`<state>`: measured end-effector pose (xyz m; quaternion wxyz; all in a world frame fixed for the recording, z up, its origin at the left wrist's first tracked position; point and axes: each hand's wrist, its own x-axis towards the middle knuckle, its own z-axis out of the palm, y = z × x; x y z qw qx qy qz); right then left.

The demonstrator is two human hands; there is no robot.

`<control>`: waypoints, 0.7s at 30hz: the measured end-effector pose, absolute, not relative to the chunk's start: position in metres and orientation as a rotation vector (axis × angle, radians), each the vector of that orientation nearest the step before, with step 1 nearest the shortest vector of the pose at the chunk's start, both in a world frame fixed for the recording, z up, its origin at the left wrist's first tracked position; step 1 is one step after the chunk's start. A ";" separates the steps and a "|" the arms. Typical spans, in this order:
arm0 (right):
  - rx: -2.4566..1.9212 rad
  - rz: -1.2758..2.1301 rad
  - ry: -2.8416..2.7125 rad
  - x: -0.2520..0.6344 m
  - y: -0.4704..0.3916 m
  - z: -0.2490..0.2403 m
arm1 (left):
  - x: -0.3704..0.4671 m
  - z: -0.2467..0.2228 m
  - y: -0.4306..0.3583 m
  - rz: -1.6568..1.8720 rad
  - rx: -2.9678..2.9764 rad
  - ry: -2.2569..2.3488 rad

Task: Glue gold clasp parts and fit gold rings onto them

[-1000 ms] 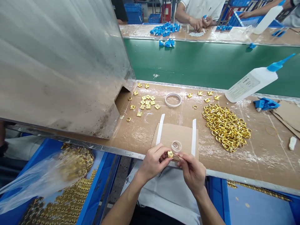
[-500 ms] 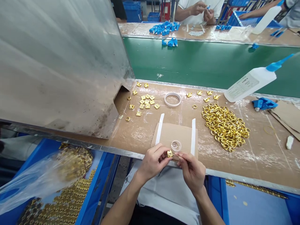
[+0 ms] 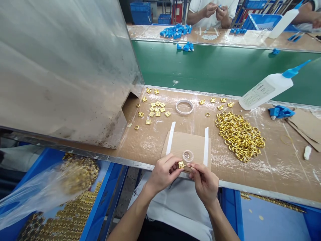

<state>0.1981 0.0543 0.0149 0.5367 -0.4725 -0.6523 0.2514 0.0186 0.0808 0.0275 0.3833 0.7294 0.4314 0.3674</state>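
Observation:
Between its thumb and forefinger my left hand (image 3: 163, 172) pinches a small square gold piece (image 3: 181, 164). My right hand (image 3: 205, 183) grips a thin stick (image 3: 187, 166), whose tip reaches toward the gold piece; whether they touch is too small to tell. Just beyond my fingers, a small clear round dish (image 3: 188, 156) rests on a cardboard pad (image 3: 188, 142) fixed with white tape strips. A big pile of gold rings (image 3: 239, 135) lies to the right. Several square gold pieces (image 3: 157, 109) are spread at the left, near a white tape roll (image 3: 184, 106).
A large metal panel (image 3: 65, 73) blocks the left side. A white bottle (image 3: 267, 90) leans at the right by a blue clip (image 3: 281, 112). Behind runs a green belt (image 3: 213, 65); another person's hands work beyond it. Blue trays (image 3: 100, 204) with gold pieces stand below the table edge.
Blue pieces on the green belt have shifted right. Across the belt, the person at the far right has moved an arm back from the blue basket. My hands have barely moved.

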 end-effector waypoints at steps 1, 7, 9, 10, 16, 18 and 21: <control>-1.125 0.597 -1.552 0.198 0.054 0.015 | 0.019 0.027 0.081 0.939 1.859 1.103; -1.123 0.608 -1.563 0.199 0.053 0.012 | 0.018 0.026 0.080 0.945 1.860 1.116; -1.126 0.608 -1.563 0.199 0.053 0.013 | 0.018 0.026 0.080 0.944 1.864 1.116; -1.127 0.605 -1.564 0.199 0.054 0.013 | 0.018 0.026 0.080 0.946 1.864 1.115; -1.128 0.612 -1.551 0.199 0.054 0.014 | 0.019 0.025 0.080 0.952 1.858 1.113; -1.136 0.638 -1.519 0.198 0.053 0.013 | 0.019 0.026 0.080 0.944 1.853 1.123; -1.125 0.696 -1.414 0.196 0.052 0.015 | 0.018 0.026 0.080 0.938 1.826 1.133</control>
